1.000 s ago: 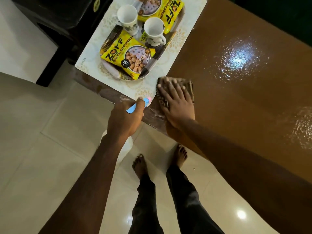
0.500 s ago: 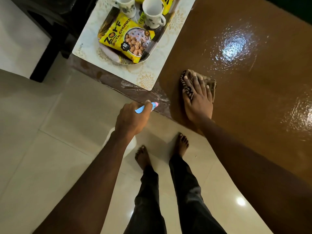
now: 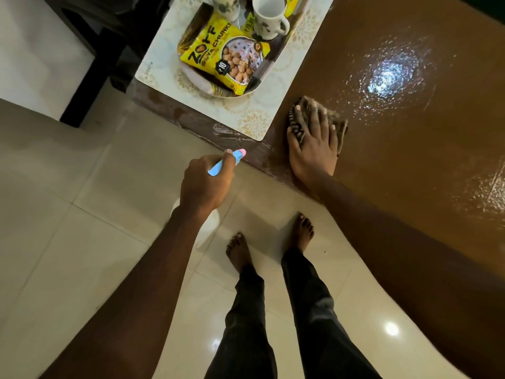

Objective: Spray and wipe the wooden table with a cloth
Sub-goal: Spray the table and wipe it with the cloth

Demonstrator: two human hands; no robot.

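Observation:
The glossy brown wooden table (image 3: 410,165) fills the right side and shines wet under a light. A brown patterned cloth (image 3: 340,124) lies on it near the front edge. My right hand (image 3: 314,140) presses flat on the cloth with straight fingers. My left hand (image 3: 205,184) hangs over the floor just off the table's edge and grips a spray bottle (image 3: 222,165) with a blue and pink head; its white body shows below my wrist.
A pale placemat (image 3: 254,124) lies on the table's left end. On it a tray (image 3: 196,80) holds yellow snack packets (image 3: 224,56) and two white mugs (image 3: 269,19). A dark chair (image 3: 90,50) stands at the left. My bare feet (image 3: 303,231) stand on cream tiles.
My right hand slid the cloth to the right and farther onto the table, away from the placemat, and by now has drawn back a little. My left hand kept its grip on the bottle.

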